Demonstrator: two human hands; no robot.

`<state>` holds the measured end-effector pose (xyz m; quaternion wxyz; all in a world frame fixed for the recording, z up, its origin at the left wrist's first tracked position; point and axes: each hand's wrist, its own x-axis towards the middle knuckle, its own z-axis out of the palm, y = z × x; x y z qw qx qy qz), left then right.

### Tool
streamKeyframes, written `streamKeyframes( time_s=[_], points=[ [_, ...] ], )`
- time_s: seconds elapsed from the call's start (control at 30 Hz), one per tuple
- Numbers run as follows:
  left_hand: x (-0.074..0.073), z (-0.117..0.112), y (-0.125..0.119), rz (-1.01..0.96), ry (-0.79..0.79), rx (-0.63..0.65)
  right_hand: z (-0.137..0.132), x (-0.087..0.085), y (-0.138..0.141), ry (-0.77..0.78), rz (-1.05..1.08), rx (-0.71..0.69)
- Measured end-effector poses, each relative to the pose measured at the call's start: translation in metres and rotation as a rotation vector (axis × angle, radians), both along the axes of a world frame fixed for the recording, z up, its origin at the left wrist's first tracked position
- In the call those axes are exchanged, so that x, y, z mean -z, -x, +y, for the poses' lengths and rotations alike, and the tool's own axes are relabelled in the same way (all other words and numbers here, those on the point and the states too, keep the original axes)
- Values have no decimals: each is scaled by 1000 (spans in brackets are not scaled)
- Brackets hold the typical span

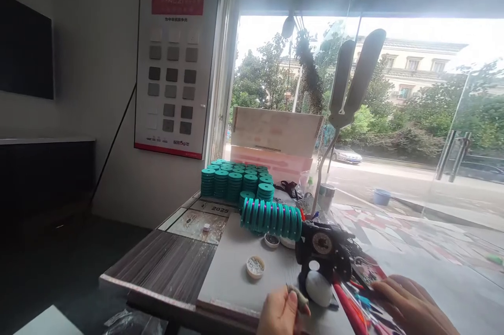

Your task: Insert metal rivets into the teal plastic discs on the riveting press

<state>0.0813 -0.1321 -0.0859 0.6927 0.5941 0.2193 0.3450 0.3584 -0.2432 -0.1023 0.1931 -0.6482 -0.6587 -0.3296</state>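
My left hand [277,314] is closed at the near edge of the board, pinching a small grey-green, cloth-like scrap [299,298]. To its right, my right hand [413,303] lies palm down with fingers stretched out, its fingertips at a dark and red flat item [368,270]. Between and beyond the hands stands a black machine [321,248] with a round dial and a white rounded part [318,289]. A row of teal discs [271,218] with pinkish bits between them sticks out leftward from it. Red-handled tools [350,307] lie beside my right hand.
A small bowl of white beads [255,268] and a bowl of dark bits [271,240] sit on the pale board [226,282]. Stacked teal spools [236,182] stand at the table's back. A metal can [326,197] and a lamp-like stand [340,114] rise near the window.
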Motion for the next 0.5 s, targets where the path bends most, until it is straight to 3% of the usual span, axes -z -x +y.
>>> streamKeyframes(
  time_s=[0.13, 0.23, 0.33, 0.5],
  points=[
    [-33, 13, -9, -60, 73, 18, -5, -19, 5, -15, -22, -3],
    [-46, 18, -10, -55, 92, 39, -5, -29, 8, -46, -5, 1],
    [-43, 17, -7, -35, 135, 79, -6, -34, 12, -73, -21, 15],
    [-26, 3, 2, -21, 228, 128, -10, -38, 16, -45, -76, 8]
  ],
)
